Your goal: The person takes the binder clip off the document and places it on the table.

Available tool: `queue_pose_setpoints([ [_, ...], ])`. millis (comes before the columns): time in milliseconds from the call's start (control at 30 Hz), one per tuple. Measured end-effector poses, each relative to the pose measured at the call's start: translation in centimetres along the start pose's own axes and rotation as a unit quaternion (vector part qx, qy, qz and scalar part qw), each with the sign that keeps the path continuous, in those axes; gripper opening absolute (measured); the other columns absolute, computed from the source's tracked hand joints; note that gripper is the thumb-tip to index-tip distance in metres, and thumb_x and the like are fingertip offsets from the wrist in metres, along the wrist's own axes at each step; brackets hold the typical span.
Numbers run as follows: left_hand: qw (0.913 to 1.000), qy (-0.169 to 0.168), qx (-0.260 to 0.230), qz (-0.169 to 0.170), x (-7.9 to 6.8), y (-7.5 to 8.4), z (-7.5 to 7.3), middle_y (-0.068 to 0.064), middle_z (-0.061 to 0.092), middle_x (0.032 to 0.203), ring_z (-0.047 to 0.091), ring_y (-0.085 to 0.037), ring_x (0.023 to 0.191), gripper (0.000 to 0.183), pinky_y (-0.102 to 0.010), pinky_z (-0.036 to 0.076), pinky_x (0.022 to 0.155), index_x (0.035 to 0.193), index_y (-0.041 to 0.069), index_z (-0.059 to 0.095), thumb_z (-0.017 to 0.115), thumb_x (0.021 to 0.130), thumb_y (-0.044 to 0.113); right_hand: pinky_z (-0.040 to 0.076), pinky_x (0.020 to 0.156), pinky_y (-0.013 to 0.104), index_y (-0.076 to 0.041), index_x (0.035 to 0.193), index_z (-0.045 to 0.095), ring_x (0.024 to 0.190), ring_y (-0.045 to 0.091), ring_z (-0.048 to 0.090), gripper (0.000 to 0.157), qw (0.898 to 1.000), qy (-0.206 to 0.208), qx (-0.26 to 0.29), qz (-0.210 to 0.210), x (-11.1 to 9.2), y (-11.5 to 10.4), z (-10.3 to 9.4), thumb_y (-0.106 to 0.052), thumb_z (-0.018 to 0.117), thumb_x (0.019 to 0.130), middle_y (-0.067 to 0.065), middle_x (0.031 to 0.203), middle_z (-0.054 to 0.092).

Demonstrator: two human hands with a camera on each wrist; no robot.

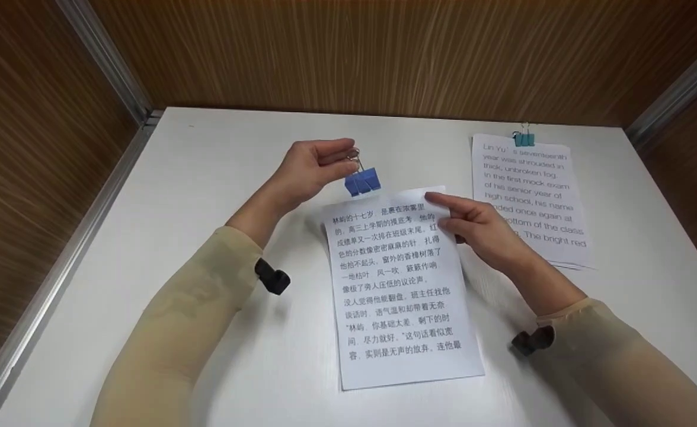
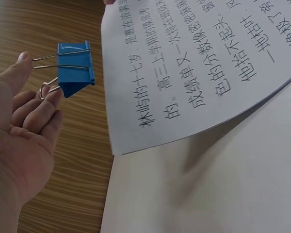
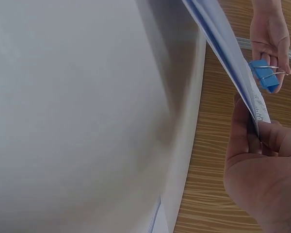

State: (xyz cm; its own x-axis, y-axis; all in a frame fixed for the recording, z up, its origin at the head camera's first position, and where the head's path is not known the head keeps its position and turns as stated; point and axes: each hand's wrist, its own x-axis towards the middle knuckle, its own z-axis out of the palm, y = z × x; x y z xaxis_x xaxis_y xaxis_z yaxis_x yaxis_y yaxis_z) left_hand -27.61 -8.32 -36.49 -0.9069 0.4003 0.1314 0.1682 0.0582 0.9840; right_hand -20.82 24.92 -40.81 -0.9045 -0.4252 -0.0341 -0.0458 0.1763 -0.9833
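Between the thumb and fingers of my left hand (image 1: pixel 310 172) is a blue binder clip (image 1: pixel 363 181), pinched by its wire handles. In the left wrist view the clip (image 2: pixel 75 68) sits just off the top edge of a paper stack (image 2: pixel 184 73), with a gap between them. My right hand (image 1: pixel 482 228) pinches the stack of printed sheets (image 1: pixel 396 296) near its upper right corner, thumb on one face and fingers on the other. Chinese text covers the front sheet. From the right wrist, the stack's edge (image 3: pixel 228 63) shows raised off the table, the left hand (image 3: pixel 271 36) beyond it.
To the right on the white table (image 1: pixel 253 367) lies another stack of sheets with English text (image 1: pixel 526 190), held at its top by a teal binder clip (image 1: pixel 524 139). My right forearm partly covers it. Wood-grain panels (image 1: pixel 384 59) stand behind and at both sides.
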Motion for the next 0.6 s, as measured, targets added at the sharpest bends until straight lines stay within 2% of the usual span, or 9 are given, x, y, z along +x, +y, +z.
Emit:
queue_pose_setpoints([
  [167,0.9997,0.019,0.011,-0.009,-0.7,0.4,-2.6,-0.004,0.061,0.133,0.058,-0.01,0.12,0.061,-0.023,0.048,0.096,0.138,0.012,0.056,0.078,0.083,0.027,0.056,0.079,0.031,-0.021,0.142,0.052,0.109,0.029,0.063,0.047,1.0,0.004,-0.004,0.0,0.1,0.3,0.0,-0.006,0.055,0.099,0.013,0.131,0.061],
  [400,0.9952,0.059,0.046,-0.064,-2.2,0.3,-6.9,0.002,0.062,0.13,0.058,-0.009,0.119,0.065,-0.022,0.047,0.096,0.137,0.02,0.058,0.081,0.078,0.033,0.056,0.076,0.028,-0.021,0.142,0.052,0.108,0.027,0.063,0.047,1.0,0.01,0.002,0.003,0.2,0.3,-0.1,-0.007,0.056,0.098,0.014,0.13,0.061],
  [600,0.9908,0.079,0.049,-0.098,-3.8,-0.4,-10.6,-0.003,0.059,0.135,0.057,-0.012,0.121,0.07,-0.022,0.046,0.097,0.14,0.017,0.054,0.082,0.077,0.03,0.055,0.074,0.027,-0.02,0.143,0.052,0.105,0.026,0.063,0.048,1.0,0.018,0.01,0.004,0.2,0.4,-0.1,-0.006,0.057,0.098,0.016,0.13,0.06],
])
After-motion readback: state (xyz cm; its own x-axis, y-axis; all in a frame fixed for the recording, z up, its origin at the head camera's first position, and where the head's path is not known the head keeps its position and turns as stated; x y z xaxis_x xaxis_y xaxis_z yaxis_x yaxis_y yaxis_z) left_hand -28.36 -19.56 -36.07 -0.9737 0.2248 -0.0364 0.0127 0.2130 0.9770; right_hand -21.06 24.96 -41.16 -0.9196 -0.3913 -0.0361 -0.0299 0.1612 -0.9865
